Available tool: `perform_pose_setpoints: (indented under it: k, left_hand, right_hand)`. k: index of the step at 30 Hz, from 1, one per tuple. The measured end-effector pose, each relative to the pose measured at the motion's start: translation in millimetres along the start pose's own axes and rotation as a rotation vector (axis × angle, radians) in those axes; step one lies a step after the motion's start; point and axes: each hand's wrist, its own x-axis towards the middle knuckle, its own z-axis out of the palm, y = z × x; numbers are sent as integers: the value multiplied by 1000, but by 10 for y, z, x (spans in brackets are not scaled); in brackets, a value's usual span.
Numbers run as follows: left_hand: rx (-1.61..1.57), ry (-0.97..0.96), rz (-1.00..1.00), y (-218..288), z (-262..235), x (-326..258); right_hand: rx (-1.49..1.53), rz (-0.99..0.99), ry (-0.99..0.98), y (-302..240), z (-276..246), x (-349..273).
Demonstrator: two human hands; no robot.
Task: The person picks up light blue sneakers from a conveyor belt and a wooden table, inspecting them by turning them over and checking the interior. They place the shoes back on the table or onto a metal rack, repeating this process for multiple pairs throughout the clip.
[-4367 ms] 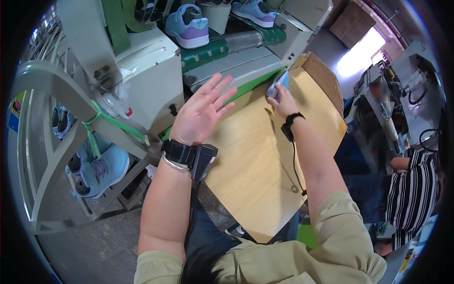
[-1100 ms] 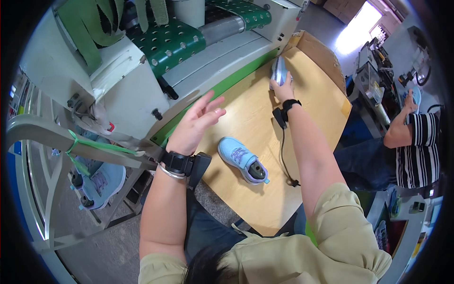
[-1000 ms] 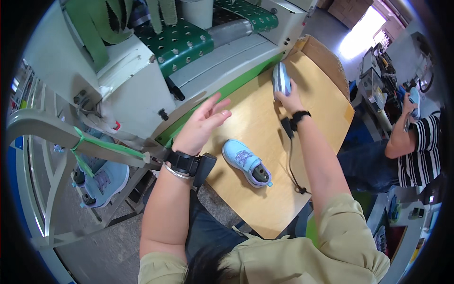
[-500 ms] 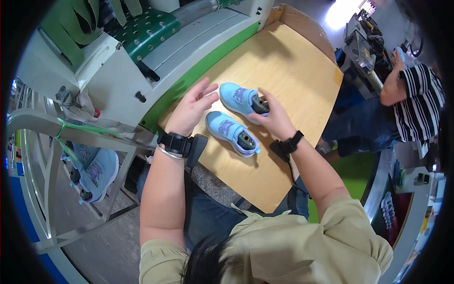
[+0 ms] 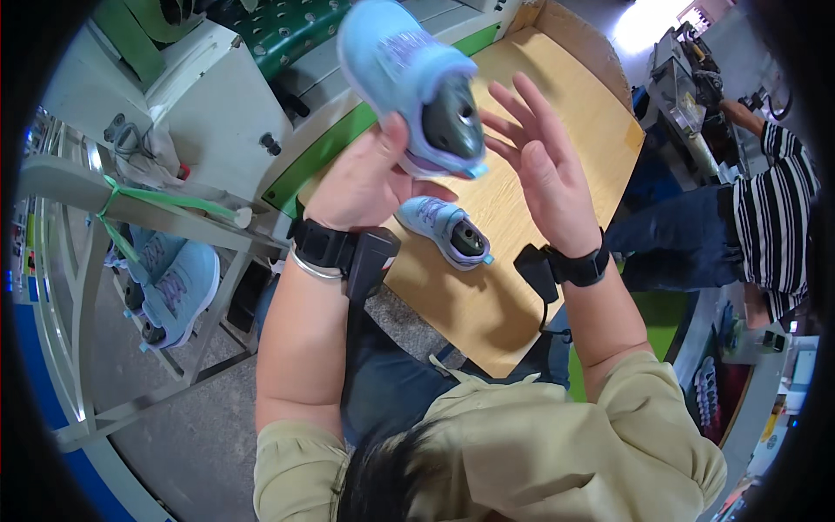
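Note:
My left hand [image 5: 370, 174] grips a small light-blue shoe [image 5: 409, 74] with a dark last inside, lifted close to the camera above the wooden table [image 5: 557, 130]. My right hand [image 5: 544, 170] is just to the right of the shoe, fingers spread, holding nothing. A second light-blue shoe [image 5: 444, 230] lies on the table below both hands. Both wrists wear black bands.
A grey-and-green machine [image 5: 217, 96] with a perforated green belt stands behind the table. More blue shoes [image 5: 174, 283] sit on a metal rack at the left. A person in a striped shirt [image 5: 774, 200] sits at the right.
My left hand has lifted one shoe off the table toward the camera. My right hand has let go of it and spread apart. The other shoe stays on the table.

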Motion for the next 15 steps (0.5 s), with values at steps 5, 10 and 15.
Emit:
perform_pose_setpoints:
  k: [5, 10, 15]
  left_hand:
    - [-314, 72, 314, 329, -414, 177]
    - [-262, 319, 353, 247, -599, 320]
    - [-238, 347, 339, 269, -635, 248]
  right_hand:
    - [-733, 240, -201, 508, -139, -633]
    - [-917, 38, -202, 751, 31, -974]
    - [-864, 79, -164, 778, 42, -916]
